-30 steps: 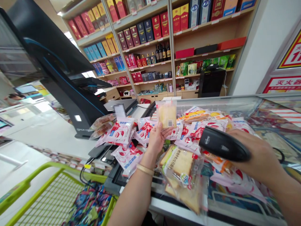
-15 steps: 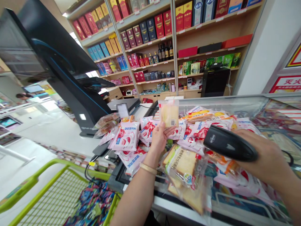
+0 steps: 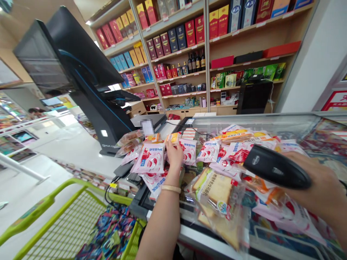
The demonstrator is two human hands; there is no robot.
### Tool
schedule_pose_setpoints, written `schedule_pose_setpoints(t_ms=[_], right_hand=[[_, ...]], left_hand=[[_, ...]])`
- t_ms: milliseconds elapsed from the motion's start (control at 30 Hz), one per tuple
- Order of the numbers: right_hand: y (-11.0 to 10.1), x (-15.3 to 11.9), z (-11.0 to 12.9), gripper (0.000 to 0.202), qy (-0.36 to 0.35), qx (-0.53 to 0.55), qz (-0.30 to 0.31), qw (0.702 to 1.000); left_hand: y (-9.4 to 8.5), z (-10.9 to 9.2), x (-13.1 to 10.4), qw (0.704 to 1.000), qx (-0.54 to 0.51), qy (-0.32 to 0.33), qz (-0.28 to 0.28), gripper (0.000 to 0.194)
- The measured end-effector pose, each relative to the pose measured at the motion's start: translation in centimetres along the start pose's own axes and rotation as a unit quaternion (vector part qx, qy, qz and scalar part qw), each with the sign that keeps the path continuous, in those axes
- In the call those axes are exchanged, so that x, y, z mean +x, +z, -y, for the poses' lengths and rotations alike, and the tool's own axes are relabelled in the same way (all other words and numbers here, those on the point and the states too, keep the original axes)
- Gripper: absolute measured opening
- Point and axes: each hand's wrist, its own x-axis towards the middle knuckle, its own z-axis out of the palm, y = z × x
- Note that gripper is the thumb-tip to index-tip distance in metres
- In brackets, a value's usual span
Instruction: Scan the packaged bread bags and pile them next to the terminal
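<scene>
My left hand (image 3: 174,154) reaches over the pile, its fingers closed on a small yellow-orange packaged bread (image 3: 172,137) lying among the other packs. Pink-and-white bread packets (image 3: 150,158) lie on both sides of it. My right hand (image 3: 311,173) grips a black barcode scanner (image 3: 276,167), held above the right part of the pile. Between my hands lies a clear bag of sliced toast bread (image 3: 215,193) with a printed label. Long orange-wrapped breads (image 3: 234,135) sit behind the pink packets.
A black checkout monitor (image 3: 92,83) stands on the white counter (image 3: 62,155) at left. A green shopping cart (image 3: 62,213) holding colourful fabric or bags is at the lower left. Shelves (image 3: 173,68) of boxes and bottles rise behind. A phone (image 3: 135,177) lies near the counter's edge.
My left hand has lowered the small pack from upright above the pile down and left among the packets. My right hand still holds the scanner. The view has shifted slightly left.
</scene>
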Motion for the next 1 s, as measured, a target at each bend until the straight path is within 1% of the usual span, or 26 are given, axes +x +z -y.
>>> schedule_pose_setpoints(t_ms=[100,167,233,300,333,367,433,500,533,567,600,667,733,833,933,1000], right_hand=[[-0.1,0.0,0.1,0.022,0.008,-0.002,-0.004,1.000],[0.1,-0.3,0.0,0.024,0.018,0.007,-0.004,1.000],[0.2,-0.7,-0.2,0.026,0.035,0.018,0.000,0.999],[0.4,-1.2,-0.4,0.029,0.052,0.026,0.004,0.998],[0.5,-1.3,-0.5,0.029,0.057,0.028,0.006,0.998],[0.5,-1.4,-0.5,0.030,0.060,0.029,0.006,0.998],[0.5,-1.4,-0.5,0.029,0.054,0.031,0.006,0.998],[0.4,-1.1,-0.4,0.029,0.041,0.029,0.003,0.999],[0.3,-0.9,-0.3,0.029,0.032,0.028,0.000,0.999],[0.3,-0.8,-0.2,0.029,0.025,0.025,-0.002,0.999],[0.2,-0.6,-0.2,0.028,0.021,0.023,-0.004,1.000],[0.3,-0.5,-0.2,0.026,0.020,0.020,-0.005,1.000],[0.4,-0.6,-0.2,0.024,0.023,0.016,-0.001,1.000],[0.6,-0.9,-0.4,0.024,0.028,0.012,0.001,1.000],[0.7,-0.9,-0.4,0.026,0.030,0.006,-0.001,1.000],[0.7,-0.8,-0.3,0.027,0.027,0.002,-0.003,1.000]], left_hand=[[0.3,-0.5,-0.5,0.999,0.011,-0.041,-0.029,0.066],[0.1,-1.2,-1.1,0.997,0.050,-0.050,-0.039,0.068],[-0.4,-2.0,-1.7,0.991,0.126,-0.032,-0.045,0.068],[-0.9,-2.8,-2.1,0.981,0.190,0.013,-0.037,0.066],[-1.0,-3.1,-2.3,0.979,0.199,0.043,-0.015,0.065],[-1.0,-3.4,-2.4,0.978,0.193,0.074,0.027,0.066],[-0.5,-3.6,-2.7,0.967,0.154,0.132,0.153,0.074],[0.5,-3.6,-3.0,0.940,0.120,0.167,0.274,0.084],[1.1,-3.5,-3.2,0.926,0.111,0.175,0.314,0.088],[1.7,-3.5,-3.4,0.917,0.108,0.178,0.340,0.090],[2.3,-3.5,-3.6,0.911,0.110,0.178,0.354,0.091],[3.2,-3.5,-3.8,0.908,0.125,0.172,0.360,0.089],[3.7,-3.8,-3.9,0.912,0.152,0.164,0.344,0.083],[4.0,-4.3,-4.1,0.919,0.176,0.152,0.320,0.073],[4.1,-4.6,-4.2,0.937,0.144,0.128,0.290,0.061],[4.1,-4.5,-4.2,0.962,0.084,0.079,0.247,0.053]])
